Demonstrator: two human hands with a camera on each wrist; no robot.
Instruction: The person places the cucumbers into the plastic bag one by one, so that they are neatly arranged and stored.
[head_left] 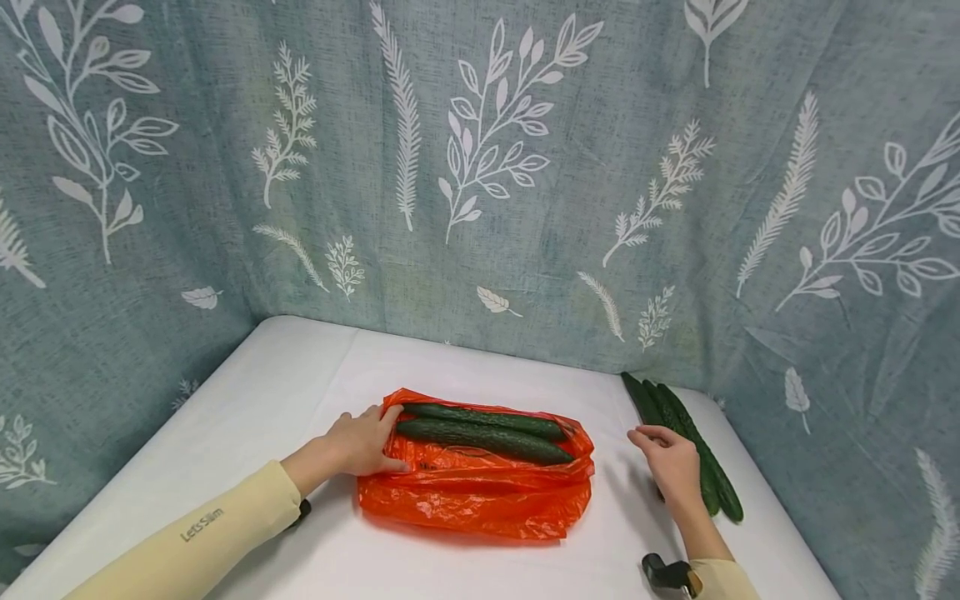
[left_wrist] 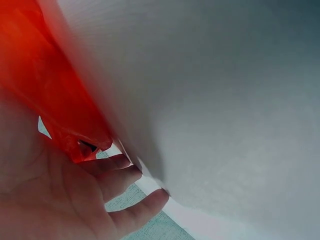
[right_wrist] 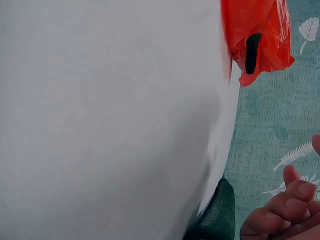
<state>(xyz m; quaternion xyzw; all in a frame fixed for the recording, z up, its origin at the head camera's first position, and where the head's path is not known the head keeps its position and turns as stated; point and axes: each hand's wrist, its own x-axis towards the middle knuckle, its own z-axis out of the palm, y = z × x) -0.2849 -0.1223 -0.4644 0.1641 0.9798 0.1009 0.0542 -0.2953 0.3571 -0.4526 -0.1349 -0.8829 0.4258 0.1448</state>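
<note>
An orange-red plastic bag (head_left: 480,504) lies on the table, its mouth facing up. Two dark green cucumbers (head_left: 483,442) lie side by side in it. At the bag's left end my left hand (head_left: 367,442) touches the rim, thumb and index finger spread apart; in the left wrist view its other fingers (left_wrist: 140,212) extend loosely along the table. Over at the right, my right hand (head_left: 675,467) hovers above several more cucumbers (head_left: 693,425), fingers loosely bent with nothing visible in them. In the right wrist view a cucumber end (right_wrist: 222,212) shows beside that hand.
A white table (head_left: 300,367) holds everything. A grey-green leaf-patterned curtain (head_left: 510,275) hangs along its back and sides. Dark wrist devices (head_left: 667,575) show at both forearms.
</note>
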